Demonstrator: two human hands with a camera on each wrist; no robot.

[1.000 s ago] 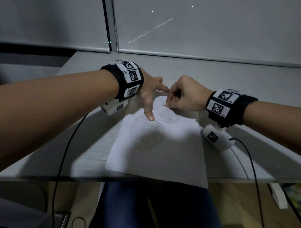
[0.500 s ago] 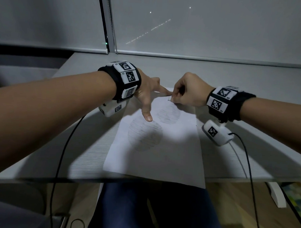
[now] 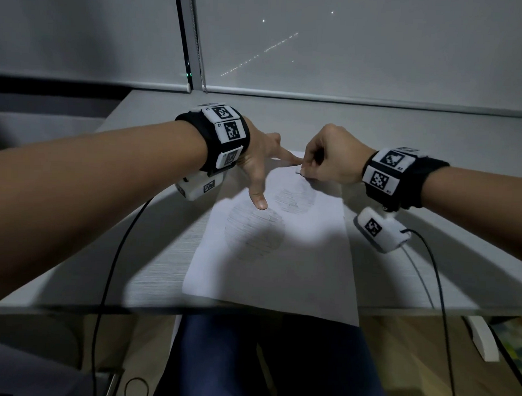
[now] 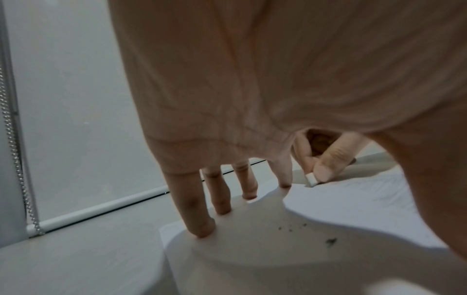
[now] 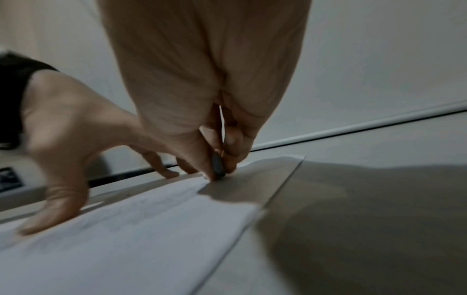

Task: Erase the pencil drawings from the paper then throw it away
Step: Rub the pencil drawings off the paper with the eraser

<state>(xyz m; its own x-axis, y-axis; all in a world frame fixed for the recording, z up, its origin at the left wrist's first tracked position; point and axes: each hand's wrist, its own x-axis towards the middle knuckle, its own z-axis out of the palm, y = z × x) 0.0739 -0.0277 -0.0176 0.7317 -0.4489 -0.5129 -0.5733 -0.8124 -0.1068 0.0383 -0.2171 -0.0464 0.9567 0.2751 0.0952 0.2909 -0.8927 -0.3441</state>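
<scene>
Surface: pale grey, wood-grained, running back to a window sill with lowered blinds.

Paper: one white sheet lying flat on the surface before me, its near edge overhanging the surface's front edge. Two shaded pencil ovals show on it; the nearer oval is larger and darker, the farther oval fainter. Dark crumbs lie on the sheet near my left fingers.

My left hand: open, fingers spread and straight, fingertips pressing on the paper's far left part, thumb resting between the two ovals.

My right hand: curled, thumb and fingers pinching the eraser, held at the far end of the paper just beyond the farther oval and near my left forefinger.

Eraser: small, white, its lower end touching the paper.

Wrist bands, both arms: black, with square markers; a cable trails from each.
</scene>
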